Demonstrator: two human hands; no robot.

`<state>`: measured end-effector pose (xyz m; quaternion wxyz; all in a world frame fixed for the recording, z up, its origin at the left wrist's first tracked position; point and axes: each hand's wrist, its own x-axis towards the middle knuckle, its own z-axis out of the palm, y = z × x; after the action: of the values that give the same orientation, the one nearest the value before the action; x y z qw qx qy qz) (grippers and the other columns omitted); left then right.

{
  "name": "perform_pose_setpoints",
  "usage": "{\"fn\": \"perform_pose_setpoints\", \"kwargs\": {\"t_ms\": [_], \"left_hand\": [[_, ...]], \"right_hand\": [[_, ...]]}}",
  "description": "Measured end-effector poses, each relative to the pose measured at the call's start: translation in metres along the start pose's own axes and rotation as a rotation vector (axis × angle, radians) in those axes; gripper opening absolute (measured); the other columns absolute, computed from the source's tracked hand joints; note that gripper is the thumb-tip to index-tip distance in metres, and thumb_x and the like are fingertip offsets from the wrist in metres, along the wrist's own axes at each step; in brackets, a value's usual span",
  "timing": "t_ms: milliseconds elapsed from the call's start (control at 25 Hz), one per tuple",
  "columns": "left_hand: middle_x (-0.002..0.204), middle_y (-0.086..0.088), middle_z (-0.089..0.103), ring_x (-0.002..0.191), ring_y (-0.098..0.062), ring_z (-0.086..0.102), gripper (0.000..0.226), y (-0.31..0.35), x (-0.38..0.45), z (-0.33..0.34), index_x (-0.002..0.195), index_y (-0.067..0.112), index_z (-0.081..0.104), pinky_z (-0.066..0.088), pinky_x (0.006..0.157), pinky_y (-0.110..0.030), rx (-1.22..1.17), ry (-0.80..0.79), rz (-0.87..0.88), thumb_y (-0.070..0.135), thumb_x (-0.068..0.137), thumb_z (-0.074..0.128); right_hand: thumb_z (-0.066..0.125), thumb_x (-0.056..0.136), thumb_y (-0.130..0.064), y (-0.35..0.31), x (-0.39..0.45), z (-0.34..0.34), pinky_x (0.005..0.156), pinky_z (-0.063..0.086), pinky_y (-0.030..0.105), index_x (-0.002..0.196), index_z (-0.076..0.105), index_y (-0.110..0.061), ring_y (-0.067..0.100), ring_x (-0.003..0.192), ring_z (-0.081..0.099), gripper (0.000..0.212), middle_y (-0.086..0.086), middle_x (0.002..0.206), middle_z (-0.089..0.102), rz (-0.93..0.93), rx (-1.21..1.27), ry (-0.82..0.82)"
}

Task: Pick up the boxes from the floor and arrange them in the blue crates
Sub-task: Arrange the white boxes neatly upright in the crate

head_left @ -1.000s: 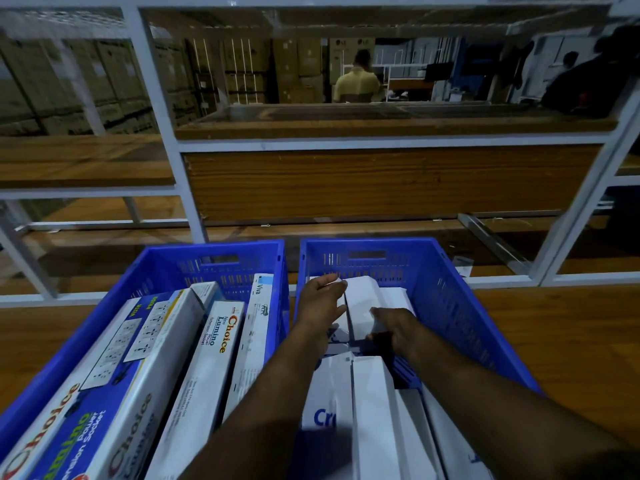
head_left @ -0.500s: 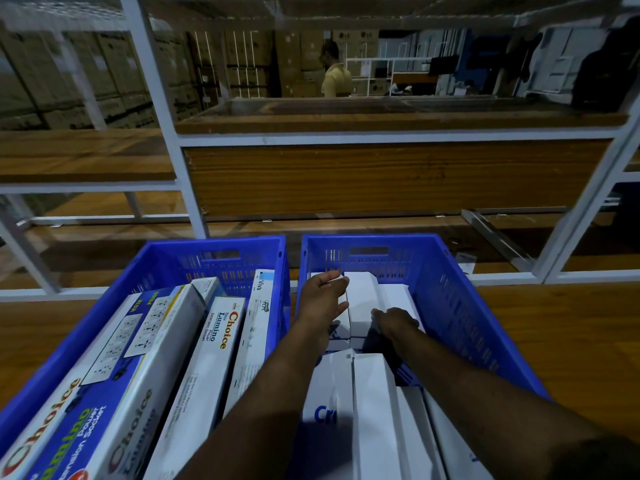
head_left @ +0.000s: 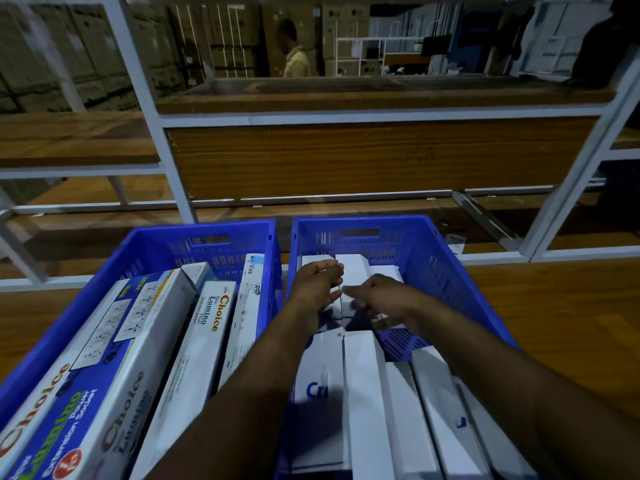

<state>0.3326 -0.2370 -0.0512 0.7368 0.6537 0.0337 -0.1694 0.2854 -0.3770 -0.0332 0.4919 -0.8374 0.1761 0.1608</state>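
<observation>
Hands over white boxes [head_left: 353, 271] at right crate [head_left: 446, 268] far end.

Blue plastic crates [head_left: 450, 271], wooden floor [head_left: 554, 306]

White boxes [head_left: 360, 393] lie, seemingly flat, in right blue crate [head_left: 446, 258].

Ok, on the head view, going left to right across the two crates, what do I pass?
Big Choice Lumino box → narrow Choice Lumino box → Viva box → left crate wall → right crate with the left hand, then the right hand, over white boxes.
</observation>
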Motion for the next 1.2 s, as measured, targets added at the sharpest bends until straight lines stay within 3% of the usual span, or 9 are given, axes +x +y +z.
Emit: {"fn": "perform_pose_setpoints", "kwargs": {"t_ms": [200, 320, 400, 520, 640, 760, 880, 1000, 1200], "left_hand": [[0.076, -0.003, 0.059, 0.053, -0.009, 0.051, 0.008, -0.003, 0.003, 0.002, 0.095, 0.009, 0.068, 0.049, 0.059, -0.019, 0.021, -0.033, 0.005, 0.012, 0.097, 0.060], [0.080, -0.004, 0.062, 0.060, -0.012, 0.054, 0.011, -0.003, 0.002, 0.003, 0.103, 0.008, 0.069, 0.050, 0.057, -0.020, 0.039, -0.015, 0.003, 0.013, 0.096, 0.062], [0.080, -0.003, 0.062, 0.060, -0.012, 0.053, 0.006, -0.004, 0.000, 0.003, 0.097, 0.011, 0.068, 0.049, 0.052, -0.020, 0.042, -0.026, -0.003, 0.014, 0.095, 0.062], [0.079, -0.002, 0.060, 0.059, -0.012, 0.051, 0.007, -0.003, -0.004, 0.005, 0.099, 0.011, 0.069, 0.057, 0.058, -0.029, 0.047, -0.055, -0.003, 0.014, 0.096, 0.063], [0.085, -0.003, 0.062, 0.063, -0.012, 0.054, 0.013, 0.000, -0.013, 0.009, 0.106, 0.009, 0.068, 0.052, 0.055, -0.025, 0.091, -0.083, -0.032, 0.017, 0.097, 0.064], [0.086, -0.003, 0.071, 0.066, -0.019, 0.063, 0.036, 0.003, -0.024, 0.012, 0.114, 0.005, 0.067, 0.051, 0.063, -0.030, 0.163, -0.267, -0.093, 0.037, 0.097, 0.064], [0.112, -0.011, 0.076, 0.106, -0.033, 0.071, 0.046, 0.006, -0.030, 0.016, 0.125, 0.007, 0.066, 0.056, 0.093, -0.043, 0.122, -0.419, -0.158, 0.045, 0.099, 0.059], [0.117, -0.010, 0.075, 0.108, -0.029, 0.072, 0.037, 0.008, -0.033, 0.018, 0.124, 0.011, 0.064, 0.058, 0.092, -0.041, 0.142, -0.413, -0.103, 0.039, 0.100, 0.058], [0.116, -0.008, 0.076, 0.105, -0.028, 0.073, 0.032, 0.005, -0.031, 0.016, 0.123, 0.015, 0.062, 0.058, 0.093, -0.044, 0.135, -0.387, -0.080, 0.037, 0.100, 0.059]], "right_hand": [[0.073, 0.070, -0.068, 0.001, -0.065, 0.011, 0.083, 0.051, 0.031, 0.129, 0.054, -0.027, 0.016, 0.100, 0.059, 0.074, -0.005, 0.120, 0.062, -0.064, -0.534, -0.232], [0.076, 0.070, -0.062, 0.006, -0.063, 0.013, 0.090, 0.055, 0.034, 0.135, 0.051, -0.025, 0.018, 0.105, 0.061, 0.080, -0.003, 0.125, 0.060, -0.034, -0.495, -0.213], [0.076, 0.075, -0.048, 0.006, -0.056, 0.004, 0.082, 0.056, 0.034, 0.125, 0.058, -0.018, 0.019, 0.101, 0.061, 0.062, 0.001, 0.121, 0.060, -0.023, -0.470, -0.175], [0.070, 0.088, -0.025, 0.007, -0.045, -0.025, 0.068, 0.054, 0.031, 0.107, 0.071, -0.013, 0.015, 0.082, 0.060, 0.022, 0.005, 0.102, 0.069, -0.047, -0.293, -0.095], [0.064, 0.093, -0.016, 0.006, -0.037, -0.052, 0.060, 0.049, 0.026, 0.105, 0.074, -0.012, 0.020, 0.078, 0.063, 0.016, 0.010, 0.095, 0.072, -0.070, -0.048, 0.007], [0.059, 0.095, -0.014, 0.006, -0.023, -0.061, 0.084, 0.055, 0.043, 0.104, 0.072, -0.011, 0.032, 0.100, 0.066, 0.016, 0.015, 0.106, 0.071, -0.108, 0.354, 0.120], [0.056, 0.098, -0.014, 0.008, -0.013, -0.054, 0.093, 0.051, 0.045, 0.106, 0.070, -0.008, 0.033, 0.103, 0.065, 0.017, 0.015, 0.107, 0.071, -0.184, 0.631, 0.187], [0.058, 0.097, -0.017, 0.014, -0.007, -0.044, 0.101, 0.050, 0.050, 0.118, 0.065, -0.004, 0.036, 0.111, 0.065, 0.025, 0.018, 0.117, 0.070, -0.225, 0.762, 0.202], [0.059, 0.097, -0.019, 0.012, -0.008, -0.040, 0.096, 0.054, 0.048, 0.104, 0.068, -0.012, 0.033, 0.105, 0.069, 0.013, 0.012, 0.109, 0.074, -0.276, 0.731, 0.255]]}}
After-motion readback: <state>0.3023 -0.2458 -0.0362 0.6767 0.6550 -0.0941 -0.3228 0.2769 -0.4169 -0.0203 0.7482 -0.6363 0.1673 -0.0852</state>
